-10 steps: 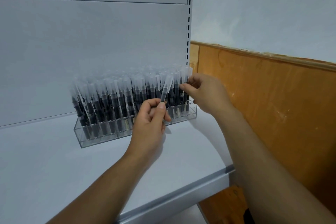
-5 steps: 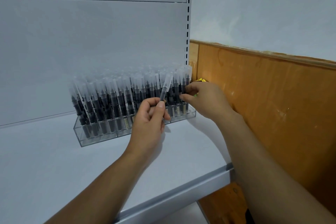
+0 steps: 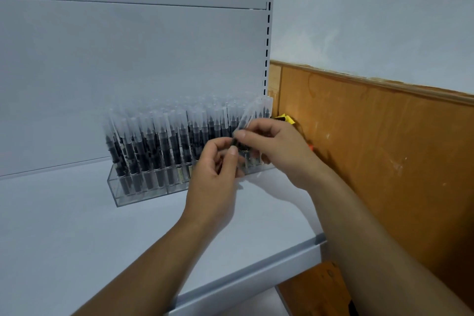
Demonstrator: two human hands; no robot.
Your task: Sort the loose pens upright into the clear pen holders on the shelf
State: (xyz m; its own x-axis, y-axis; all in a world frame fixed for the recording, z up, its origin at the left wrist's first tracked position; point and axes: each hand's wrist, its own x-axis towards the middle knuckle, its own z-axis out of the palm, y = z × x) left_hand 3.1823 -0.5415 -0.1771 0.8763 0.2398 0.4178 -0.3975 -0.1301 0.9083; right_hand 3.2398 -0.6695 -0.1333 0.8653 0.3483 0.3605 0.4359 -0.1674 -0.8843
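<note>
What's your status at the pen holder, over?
Left hand and right hand both pinch one clear-capped black pen, tilted, at the right end of the clear acrylic pen holder. Not yet seated. Rows packed; free slot not visible.

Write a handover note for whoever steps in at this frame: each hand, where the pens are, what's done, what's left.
Left hand: pinches the lower end of one loose pen.
Right hand: pinches the same pen higher up; it is tilted, at the right end of the clear holder.
Done: upright pens fill the holder's visible rows on the shelf.
Left: stand the held pen in a slot; the hands hide whether one is free there. No other loose pens in view.
</note>
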